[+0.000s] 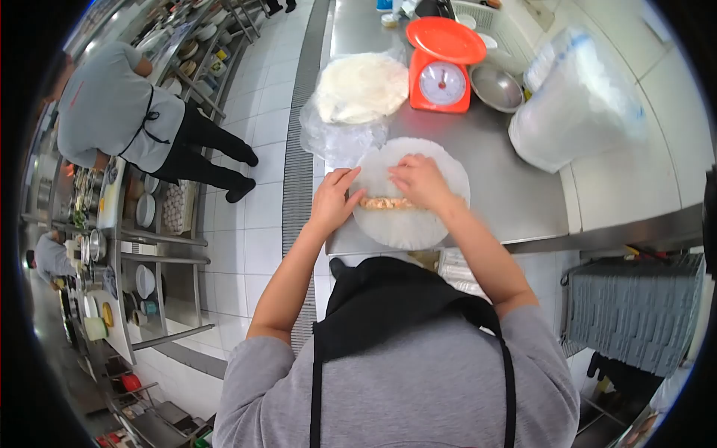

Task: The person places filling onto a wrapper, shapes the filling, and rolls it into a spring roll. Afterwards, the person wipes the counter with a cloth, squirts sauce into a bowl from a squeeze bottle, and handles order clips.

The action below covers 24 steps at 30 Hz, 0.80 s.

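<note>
A round, thin, whitish wrapper sheet (403,233) lies flat on the steel counter before me. Across its middle runs a narrow line of orange-pink chopped filling (379,203). My left hand (334,200) is at the sheet's left edge, thumb and fingers apart, beside the left end of the filling. Over the right half reaches my right hand (424,184); its fingers point left, slightly bent and apart, just beyond the filling. It hides the filling's right end. Neither hand visibly grips anything. Farther back, a pile of round whitish sheets (361,88) rests on clear plastic (336,143).
Behind the sheet stand an orange-red dial scale (441,82) and a metal bowl (497,87). A large plastic bag (571,112) leans at the right wall. Grey stacked crates (635,313) are lower right. Across the aisle, a person (123,104) stands at steel shelves (142,257).
</note>
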Motion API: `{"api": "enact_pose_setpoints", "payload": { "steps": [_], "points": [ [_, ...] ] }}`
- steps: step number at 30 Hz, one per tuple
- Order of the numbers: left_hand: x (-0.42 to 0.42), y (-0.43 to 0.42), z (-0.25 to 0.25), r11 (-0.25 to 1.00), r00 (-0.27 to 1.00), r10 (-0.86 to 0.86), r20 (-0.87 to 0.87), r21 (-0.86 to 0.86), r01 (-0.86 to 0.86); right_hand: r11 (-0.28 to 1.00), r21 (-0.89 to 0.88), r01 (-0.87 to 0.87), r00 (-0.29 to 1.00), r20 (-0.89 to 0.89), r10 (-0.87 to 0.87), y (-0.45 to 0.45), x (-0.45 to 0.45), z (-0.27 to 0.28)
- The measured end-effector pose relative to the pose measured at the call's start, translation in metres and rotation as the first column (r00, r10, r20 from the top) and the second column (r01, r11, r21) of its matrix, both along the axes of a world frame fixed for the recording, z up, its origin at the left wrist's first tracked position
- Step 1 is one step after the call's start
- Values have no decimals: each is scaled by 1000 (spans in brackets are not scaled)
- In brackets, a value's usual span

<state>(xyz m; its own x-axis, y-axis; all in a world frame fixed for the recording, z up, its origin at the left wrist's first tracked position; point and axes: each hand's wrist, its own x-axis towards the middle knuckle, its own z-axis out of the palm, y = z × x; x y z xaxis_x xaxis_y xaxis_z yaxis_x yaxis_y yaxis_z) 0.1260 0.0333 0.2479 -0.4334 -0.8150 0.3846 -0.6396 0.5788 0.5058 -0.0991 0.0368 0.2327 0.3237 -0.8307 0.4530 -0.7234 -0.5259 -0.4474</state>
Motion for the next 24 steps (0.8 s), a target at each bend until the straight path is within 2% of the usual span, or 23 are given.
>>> {"api": "enact_pose_setpoints", "payload": {
  "steps": [1, 3, 4, 5, 6, 7, 9, 11, 14, 16, 17, 19, 20, 22, 23, 24],
  "points": [
    [3, -6, -5, 1000, 1000, 11, -21, -23, -11, 999, 40, -31, 987, -156, 36, -5, 8, -12],
    [3, -27, -17, 998, 982, -63, 179, 40, 57, 999, 44, -8, 902, -431, 26, -14, 15, -17],
    [4, -30, -16, 998, 991, -69, 117, 9, 68, 998, 55, -23, 884, -465, 47, -9, 14, -7],
    [8, -31, -15, 998, 994, -55, 98, 12, 55, 987, 159, -18, 874, -477, 93, -5, 12, 1],
    [12, -27, -2, 998, 997, -32, 76, 61, 27, 950, 312, -2, 899, -416, 138, 1, 14, 15],
    [21, -29, -9, 999, 999, -33, -6, -6, 33, 953, 301, 16, 909, -403, 112, 5, 15, 11],
    [37, -31, -11, 999, 996, -33, -77, -28, 31, 953, 302, 23, 914, -392, 102, 9, 18, 14],
    [55, -36, -15, 998, 985, -44, -168, -54, 35, 932, 355, 73, 875, -472, 112, 8, 21, 19],
    [89, -47, -14, 998, 980, -52, -194, -29, 47, 893, 419, 161, 878, -474, 64, 8, 20, 21],
    [119, -61, -20, 999, 976, 0, -216, 41, 9, 815, 504, 285, 851, -525, 27, 9, 29, 34],
    [136, -71, -22, 999, 975, -25, -222, 35, 33, 811, 498, 308, 848, -530, 3, 7, 33, 38],
    [172, -89, -30, 998, 981, 1, -195, 62, 12, 735, 417, 535, 758, -620, -201, 9, 41, 42],
    [191, -100, -36, 998, 980, -21, -199, 59, 34, 724, 413, 553, 751, -623, -219, 8, 44, 43],
    [227, -121, -40, 999, 990, 16, -137, 48, -10, 530, 449, 719, 667, -661, -344, 2, 46, 40],
    [242, -131, -35, 999, 991, -2, -133, 45, 8, 519, 451, 727, 663, -658, -358, -3, 45, 40],
    [256, -139, -30, 998, 990, 13, -139, 63, -4, 379, 518, 767, 634, -702, -324, -10, 41, 41]
  ]
}}
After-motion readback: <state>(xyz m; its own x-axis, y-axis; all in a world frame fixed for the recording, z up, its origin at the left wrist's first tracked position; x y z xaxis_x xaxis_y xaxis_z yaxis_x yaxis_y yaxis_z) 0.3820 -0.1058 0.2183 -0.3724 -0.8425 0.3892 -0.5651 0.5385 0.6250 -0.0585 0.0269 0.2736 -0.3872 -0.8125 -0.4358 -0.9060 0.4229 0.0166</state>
